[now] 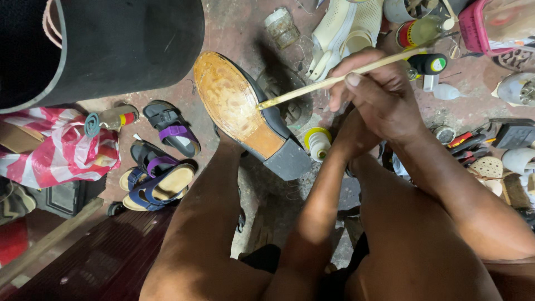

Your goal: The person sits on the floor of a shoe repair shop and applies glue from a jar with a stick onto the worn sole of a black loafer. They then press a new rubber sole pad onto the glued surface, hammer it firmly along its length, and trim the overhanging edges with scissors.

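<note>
A dark leather shoe (234,106) is held sole-up in the middle of the view. Its tan sole is worn and glossy, and its grey heel (287,161) points toward me. My right hand (379,95) pinches a thin wooden stick (312,86) whose tip touches the sole's right edge. A bare limb rises from the lower left to the shoe's underside. My left hand is hidden, under the shoe or behind my right hand; I cannot tell which.
Low on the floor stands a yellow-topped thread spool (319,144) beside the heel. Sandals (167,131) and a red striped bag (67,150) lie left. A big black drum (111,44) is at top left. A white shoe (345,28), bottles (418,30) and tools (473,139) crowd the right.
</note>
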Demonstrator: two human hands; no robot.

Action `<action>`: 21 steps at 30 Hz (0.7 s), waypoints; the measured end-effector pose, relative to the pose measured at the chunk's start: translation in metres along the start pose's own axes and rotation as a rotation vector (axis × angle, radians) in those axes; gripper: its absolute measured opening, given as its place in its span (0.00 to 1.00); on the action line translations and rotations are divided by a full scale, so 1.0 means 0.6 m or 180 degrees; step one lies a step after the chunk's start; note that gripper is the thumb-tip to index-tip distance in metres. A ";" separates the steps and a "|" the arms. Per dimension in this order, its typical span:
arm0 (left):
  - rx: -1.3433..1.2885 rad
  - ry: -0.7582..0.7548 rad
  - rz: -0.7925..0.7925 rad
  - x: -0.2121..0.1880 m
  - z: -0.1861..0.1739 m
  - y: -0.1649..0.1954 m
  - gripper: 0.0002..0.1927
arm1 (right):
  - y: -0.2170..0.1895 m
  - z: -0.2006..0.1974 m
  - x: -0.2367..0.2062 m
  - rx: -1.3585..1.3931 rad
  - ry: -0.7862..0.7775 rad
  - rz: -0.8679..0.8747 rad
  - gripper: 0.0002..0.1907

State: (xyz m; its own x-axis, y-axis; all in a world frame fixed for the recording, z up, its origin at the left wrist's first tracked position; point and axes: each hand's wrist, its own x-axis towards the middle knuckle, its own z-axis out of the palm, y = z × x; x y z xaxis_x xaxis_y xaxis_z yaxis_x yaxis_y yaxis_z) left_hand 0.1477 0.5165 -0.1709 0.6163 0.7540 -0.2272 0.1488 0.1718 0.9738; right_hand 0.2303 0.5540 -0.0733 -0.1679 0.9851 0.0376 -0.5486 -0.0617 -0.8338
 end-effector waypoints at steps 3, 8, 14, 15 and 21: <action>-0.0090 -0.0013 0.0010 0.000 0.000 -0.007 0.29 | 0.003 -0.003 0.000 0.0100 0.0020 -0.0047 0.06; -0.0691 0.0075 0.0088 0.003 0.012 -0.016 0.34 | -0.051 -0.047 -0.064 0.0991 0.1254 -0.0042 0.07; -0.0740 0.0026 0.0373 0.001 0.039 -0.008 0.38 | -0.137 -0.154 -0.275 0.0366 0.1908 -0.0932 0.10; -0.0806 -0.0042 0.0128 -0.001 0.042 -0.006 0.37 | -0.142 -0.170 -0.316 0.0137 0.2083 -0.1021 0.09; -0.1293 -0.0089 -0.0025 -0.015 0.067 0.005 0.35 | -0.084 -0.220 -0.532 -0.2795 0.2954 0.1562 0.05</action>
State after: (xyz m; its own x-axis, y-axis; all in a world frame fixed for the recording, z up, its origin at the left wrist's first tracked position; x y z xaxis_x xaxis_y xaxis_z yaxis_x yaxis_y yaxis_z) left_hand 0.1735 0.4846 -0.1660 0.6379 0.7352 -0.2294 -0.1606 0.4183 0.8940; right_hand 0.4198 0.2639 -0.1158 0.6037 0.6579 -0.4503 0.1612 -0.6538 -0.7393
